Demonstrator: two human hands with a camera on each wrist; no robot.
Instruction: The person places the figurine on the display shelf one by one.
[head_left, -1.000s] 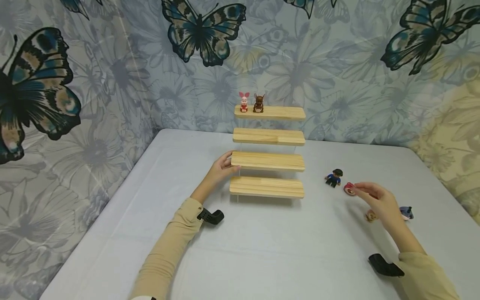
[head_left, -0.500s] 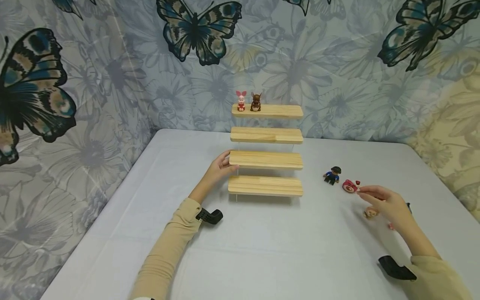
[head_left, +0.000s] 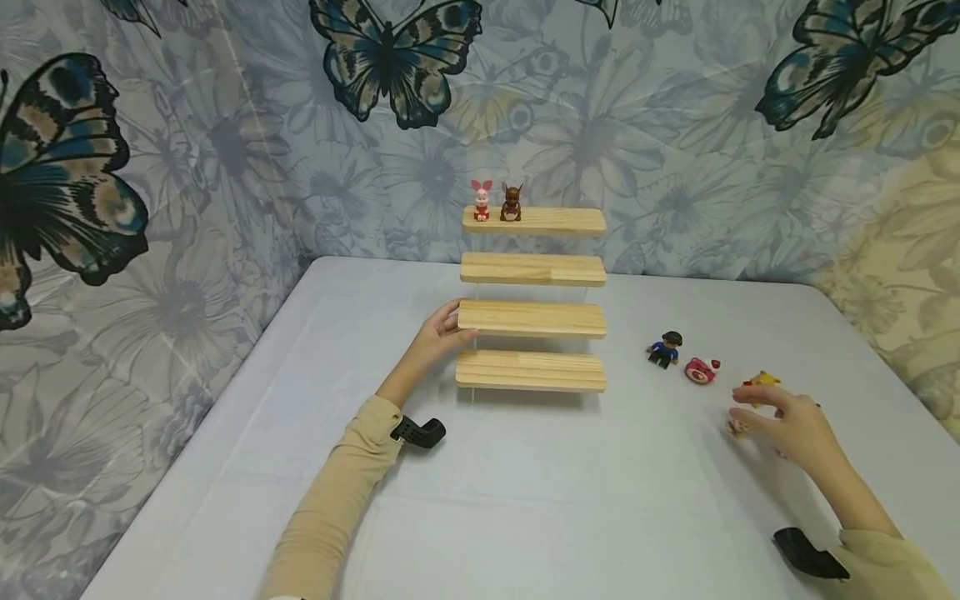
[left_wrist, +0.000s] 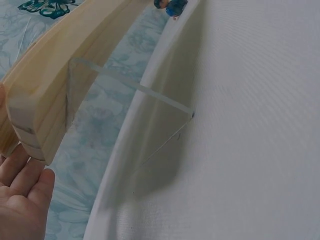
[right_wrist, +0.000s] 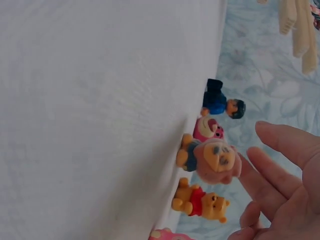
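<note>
My left hand (head_left: 437, 336) holds the left end of a wooden display stand (head_left: 532, 320) at its second-lowest board, thumb in front. In the left wrist view, fingers (left_wrist: 40, 185) reach the rounded board end. My right hand (head_left: 793, 423) hovers over toy figurines at the right, thumb and fingers apart with nothing between them. Nearest to it in the right wrist view is a pinkish figurine with a tan face (right_wrist: 215, 157), beside a yellow bear in a red shirt (right_wrist: 202, 200). The hand partly covers these figurines in the head view.
A pink round figurine (head_left: 699, 372) and a toy man in blue (head_left: 664, 350) are between the stand and my right hand. A pink-eared piglet (head_left: 482, 201) and a brown figurine (head_left: 512, 203) sit on the top board. Patterned fabric (head_left: 600, 150) hangs behind the white table (head_left: 465, 500).
My right hand has moved right and nearer to me, away from the pink round figurine, and its fingers have spread wider. The yellow bear now shows behind it. My left hand stays on the stand.
</note>
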